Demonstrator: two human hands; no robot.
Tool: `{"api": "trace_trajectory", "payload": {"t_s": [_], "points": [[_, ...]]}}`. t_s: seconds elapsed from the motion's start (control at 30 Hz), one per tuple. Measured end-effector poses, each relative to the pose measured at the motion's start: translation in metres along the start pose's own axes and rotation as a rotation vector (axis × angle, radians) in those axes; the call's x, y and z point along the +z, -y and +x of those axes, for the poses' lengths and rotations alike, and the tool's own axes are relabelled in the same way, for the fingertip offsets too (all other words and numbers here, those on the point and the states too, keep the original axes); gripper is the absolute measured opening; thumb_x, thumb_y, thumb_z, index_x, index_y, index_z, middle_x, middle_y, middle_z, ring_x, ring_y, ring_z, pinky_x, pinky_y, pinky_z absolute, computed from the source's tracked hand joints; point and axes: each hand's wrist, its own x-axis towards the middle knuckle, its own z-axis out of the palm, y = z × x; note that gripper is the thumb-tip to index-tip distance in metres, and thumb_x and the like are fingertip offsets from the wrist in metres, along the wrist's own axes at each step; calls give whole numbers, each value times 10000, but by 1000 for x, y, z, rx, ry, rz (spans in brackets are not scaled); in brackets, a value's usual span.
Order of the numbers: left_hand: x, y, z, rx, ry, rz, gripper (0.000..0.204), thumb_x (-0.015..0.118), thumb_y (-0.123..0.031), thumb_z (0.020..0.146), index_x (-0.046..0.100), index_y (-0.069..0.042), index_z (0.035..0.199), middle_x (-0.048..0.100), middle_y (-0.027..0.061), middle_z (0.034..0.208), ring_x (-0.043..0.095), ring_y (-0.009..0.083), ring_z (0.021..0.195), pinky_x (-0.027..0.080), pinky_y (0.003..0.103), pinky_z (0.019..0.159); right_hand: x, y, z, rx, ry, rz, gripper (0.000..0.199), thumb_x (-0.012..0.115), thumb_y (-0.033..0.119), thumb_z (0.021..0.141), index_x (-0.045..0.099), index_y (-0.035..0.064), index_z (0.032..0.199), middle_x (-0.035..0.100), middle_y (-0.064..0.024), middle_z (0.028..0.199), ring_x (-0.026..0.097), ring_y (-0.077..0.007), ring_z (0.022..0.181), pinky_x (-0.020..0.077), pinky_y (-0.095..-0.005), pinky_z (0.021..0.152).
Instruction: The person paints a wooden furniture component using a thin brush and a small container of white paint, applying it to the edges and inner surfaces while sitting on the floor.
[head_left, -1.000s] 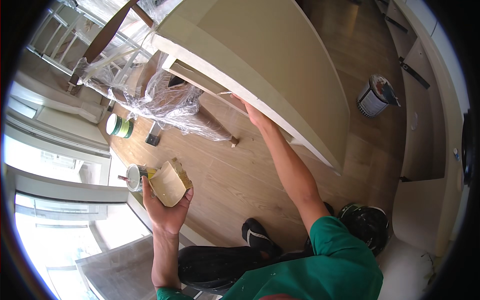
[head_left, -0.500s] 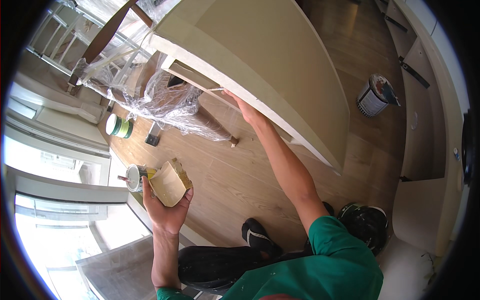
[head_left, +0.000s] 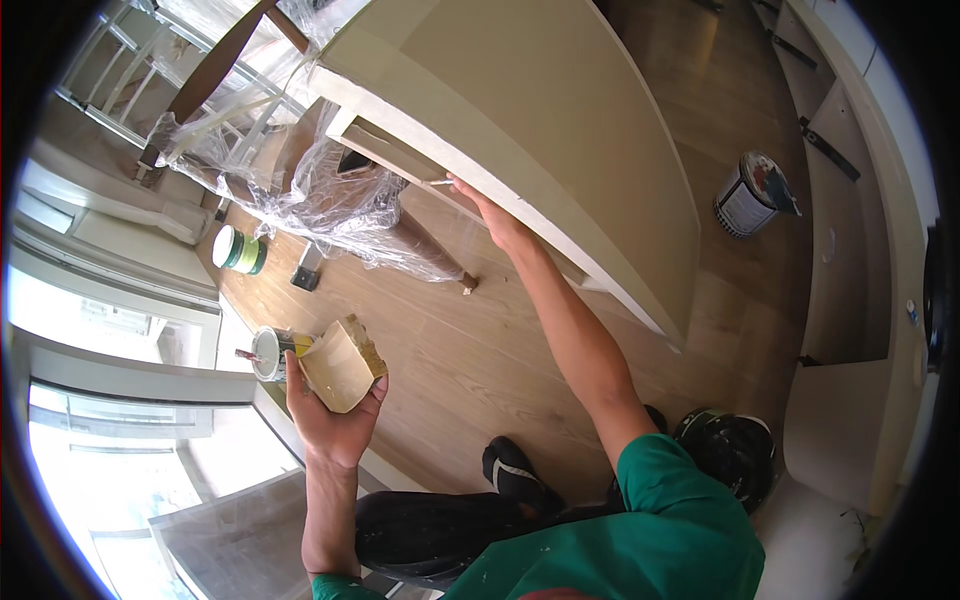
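Note:
My left hand (head_left: 335,425) is closed around a small tan open container (head_left: 338,368), its rim crusted with paint, held tilted above the floor. With my right arm stretched forward, my right hand (head_left: 490,212) reaches to the long recess under the edge of a large beige cabinet panel (head_left: 520,130). Between its fingers is a slim pale tool, seemingly a small paintbrush (head_left: 440,182), its tip at the recess edge. The finer grip of the right fingers is partly hidden.
Plastic-wrapped furniture (head_left: 350,210) stands beyond the panel. A paint can (head_left: 268,352) with a brush on it sits by the window, near a green-and-white tub (head_left: 238,250). Another paint can (head_left: 752,195) is at right, and a dark bucket (head_left: 728,455) stands near my feet.
My right hand and the slim tool have shifted very slightly along the recess edge. My left hand and the container stay nearly in place.

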Motion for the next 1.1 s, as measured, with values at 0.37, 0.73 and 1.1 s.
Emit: {"api": "trace_trajectory", "payload": {"t_s": [0.37,0.73,1.1], "points": [[1,1,0,-19,25,-13,657,418,-615,1050,483,-103,1456,590,135,1382,582,304,1219,474,490,1004,-7,9,-7,5,-38,-44,349,745,22,931,634,7,1262,721,-138,1149,710,-253,1069,599,-382,919],[3,3,0,6,14,28,631,409,-597,1061,481,-103,1447,595,129,1368,585,299,1214,476,489,1000,-23,-4,-12,-4,-58,-72,354,740,6,930,630,6,1268,722,-145,1149,714,-256,1067,603,-384,913],[3,3,0,10,4,23,635,403,-596,1062,483,-97,1446,594,137,1371,585,299,1217,474,489,997,-43,-8,-26,38,-92,-85,343,742,17,934,637,6,1260,716,-135,1157,707,-247,1063,595,-383,932]]}}
